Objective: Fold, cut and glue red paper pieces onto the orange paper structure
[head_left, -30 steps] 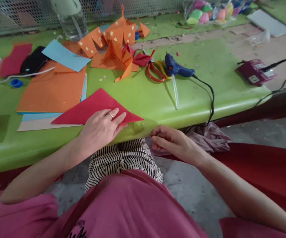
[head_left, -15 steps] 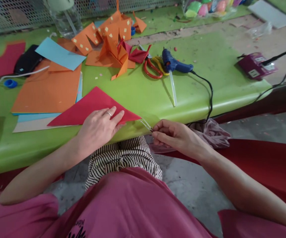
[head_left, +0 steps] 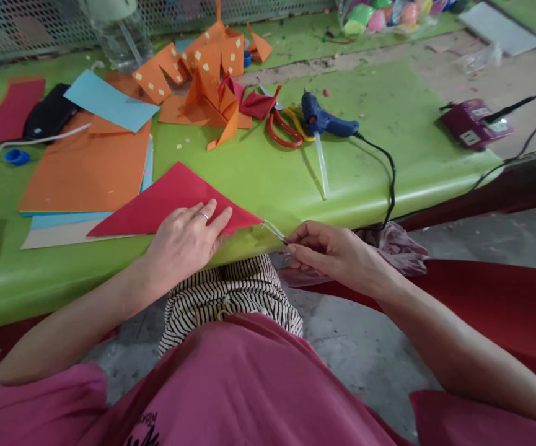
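A red sheet of paper (head_left: 156, 201), folded into a triangle, lies at the table's front edge. My left hand (head_left: 191, 232) rests on its right half with fingers stretched out, a ring on one of them; the thumb is mostly hidden. Just past the paper's right tip, my right hand (head_left: 316, 251) is closed on what look like thin silvery tweezers (head_left: 274, 231). Their two slim prongs reach the paper's tip, and whether they grip it is too small to tell.
Orange paper sheets (head_left: 86, 179) lie left, under a light blue piece (head_left: 109, 102). Folded orange shapes (head_left: 207, 93), red-handled scissors (head_left: 284, 133) and a blue glue gun (head_left: 326, 118) with its cord lie behind. A purple box (head_left: 474, 124) sits right, a bottle (head_left: 119, 37) at the back.
The whole view has shifted slightly to the right, so things appear a little further left. Both hands keep nearly the same place at the red paper.
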Motion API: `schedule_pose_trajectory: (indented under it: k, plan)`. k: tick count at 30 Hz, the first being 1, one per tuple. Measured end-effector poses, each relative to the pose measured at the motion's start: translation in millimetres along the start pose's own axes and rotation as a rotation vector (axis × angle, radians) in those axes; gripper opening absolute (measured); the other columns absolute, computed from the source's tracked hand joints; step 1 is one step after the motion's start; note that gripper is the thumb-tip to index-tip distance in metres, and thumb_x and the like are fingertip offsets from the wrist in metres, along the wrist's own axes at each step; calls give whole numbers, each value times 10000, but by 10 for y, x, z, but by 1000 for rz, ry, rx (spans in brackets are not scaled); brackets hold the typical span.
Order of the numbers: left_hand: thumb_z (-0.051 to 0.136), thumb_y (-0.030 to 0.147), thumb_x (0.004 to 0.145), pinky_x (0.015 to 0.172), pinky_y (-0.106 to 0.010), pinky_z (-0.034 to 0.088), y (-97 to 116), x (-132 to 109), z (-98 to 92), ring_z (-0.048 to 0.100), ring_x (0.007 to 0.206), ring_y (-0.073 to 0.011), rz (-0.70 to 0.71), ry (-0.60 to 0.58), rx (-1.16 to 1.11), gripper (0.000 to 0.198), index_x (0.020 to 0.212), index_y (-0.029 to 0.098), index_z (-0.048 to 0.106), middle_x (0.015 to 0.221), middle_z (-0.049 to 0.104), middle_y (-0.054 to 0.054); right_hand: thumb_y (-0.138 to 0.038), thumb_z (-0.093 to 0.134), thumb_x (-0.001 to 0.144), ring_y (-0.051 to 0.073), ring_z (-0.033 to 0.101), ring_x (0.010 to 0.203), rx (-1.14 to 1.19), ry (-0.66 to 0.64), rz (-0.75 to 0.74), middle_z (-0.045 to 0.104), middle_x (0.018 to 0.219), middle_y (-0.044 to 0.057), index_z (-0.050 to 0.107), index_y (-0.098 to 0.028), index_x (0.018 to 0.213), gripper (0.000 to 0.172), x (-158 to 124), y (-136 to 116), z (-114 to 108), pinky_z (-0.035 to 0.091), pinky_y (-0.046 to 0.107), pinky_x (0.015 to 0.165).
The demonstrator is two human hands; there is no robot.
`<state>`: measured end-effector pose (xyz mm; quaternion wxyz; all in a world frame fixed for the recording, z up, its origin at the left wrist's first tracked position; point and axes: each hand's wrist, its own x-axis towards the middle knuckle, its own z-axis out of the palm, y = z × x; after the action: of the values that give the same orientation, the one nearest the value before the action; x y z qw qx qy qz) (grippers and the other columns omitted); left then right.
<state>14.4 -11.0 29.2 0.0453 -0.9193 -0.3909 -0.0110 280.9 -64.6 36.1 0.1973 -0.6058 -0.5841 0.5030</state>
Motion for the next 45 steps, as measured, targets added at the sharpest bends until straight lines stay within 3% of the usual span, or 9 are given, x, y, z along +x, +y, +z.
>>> schedule_pose_trajectory:
  k: [12,19,21,24,27,29,32,38,45]
  plan:
    - [428,259,1044,1027,-505,559,40,0,-46,626,1302,-367,-31,-113,-22,461,1471,148,562,1481,569,-229,-415,654,882,76,549,482,-15,43,-11,713,662,-14,647,-201,913,217,44,-4,3,394,225,463]
    - [453,254,1036,1149,-532,468,109,-190,45,512,1413,-390,67,-103,-2,509,1537,164,480,1557,482,-232,-473,636,907,86,564,463,151,-4,29,632,613,-53,599,-212,959,269,116,131,285,430,205,413]
    - [469,314,1039,1186,-542,424,76,-269,91,468,1449,-385,106,-71,-31,523,1544,177,469,1585,452,-217,-514,610,926,77,543,433,158,-88,63,605,575,-52,581,-210,836,319,108,165,369,409,199,393]
    - [467,617,986,1206,-546,394,-12,-312,79,455,1463,-377,120,-13,-127,697,1506,156,517,1578,472,-202,-566,569,950,53,476,397,213,-146,79,573,538,-56,520,-213,727,421,91,156,461,349,188,369]
    - [281,764,955,1187,-501,427,-87,-206,3,501,1435,-337,52,-1,-207,871,1456,109,561,1516,559,-179,-574,577,948,35,418,402,399,-108,85,526,547,-82,510,-215,778,402,103,103,551,313,175,367]
    - [230,678,1017,1184,-491,425,-109,-69,-22,508,1430,-326,-45,-29,-177,820,1474,65,525,1507,564,-190,-552,630,918,36,444,433,537,-108,87,542,602,-85,520,-216,848,361,129,77,611,340,170,378]
    - [329,560,1052,1207,-504,380,-121,124,17,436,1474,-369,-139,-128,-92,749,1502,-29,441,1570,457,-260,-529,678,876,61,528,481,653,-146,93,610,669,-67,524,-221,935,348,165,81,664,422,185,405]
    - [362,554,1047,1248,-525,293,-202,193,128,281,1549,-388,-88,-173,-100,737,1559,25,362,1654,307,-258,-567,566,942,40,421,395,420,-185,107,552,520,-57,602,-186,771,419,157,132,657,312,166,364]
    - [330,607,1032,1281,-510,223,-285,176,183,192,1586,-340,-14,-198,-187,829,1616,31,208,1693,230,-221,-610,539,954,59,413,413,411,-47,32,543,525,-52,615,-195,770,459,129,111,759,326,191,398]
